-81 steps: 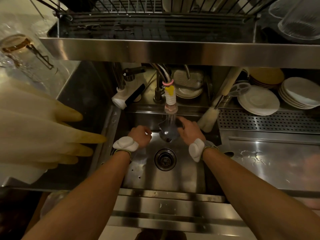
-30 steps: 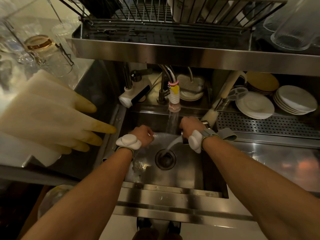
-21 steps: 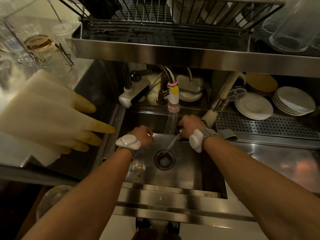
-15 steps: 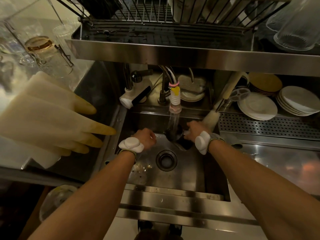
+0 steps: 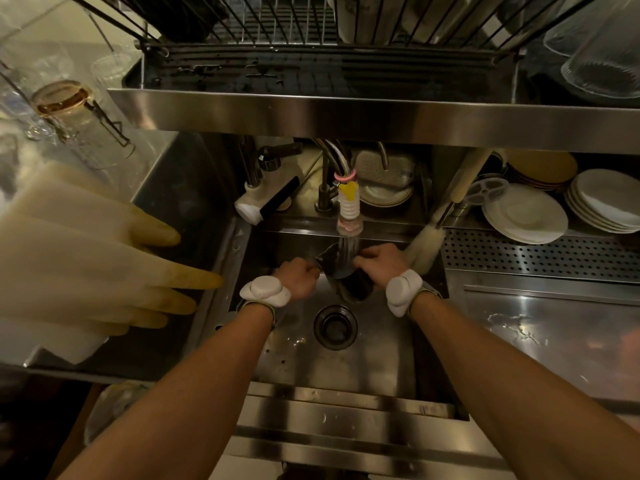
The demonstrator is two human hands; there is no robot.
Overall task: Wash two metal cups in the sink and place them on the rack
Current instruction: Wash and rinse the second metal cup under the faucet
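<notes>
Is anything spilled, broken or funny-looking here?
Nothing looks broken. A little water is splashed on the steel counter right of the sink. The metal cup tilts under the tap only because the right hand grips it.

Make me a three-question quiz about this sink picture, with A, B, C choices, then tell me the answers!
1. Where is the cup? A on the floor; B under the tap; C in a cupboard.
2. What colour is the ring on the tap? A pink; B blue; C green.
3. Is the tap A running; B off; C wrapped in cloth?
Answers: 1 B, the water hits it; 2 A, the ring looks pink; 3 A, water pours out.
</notes>
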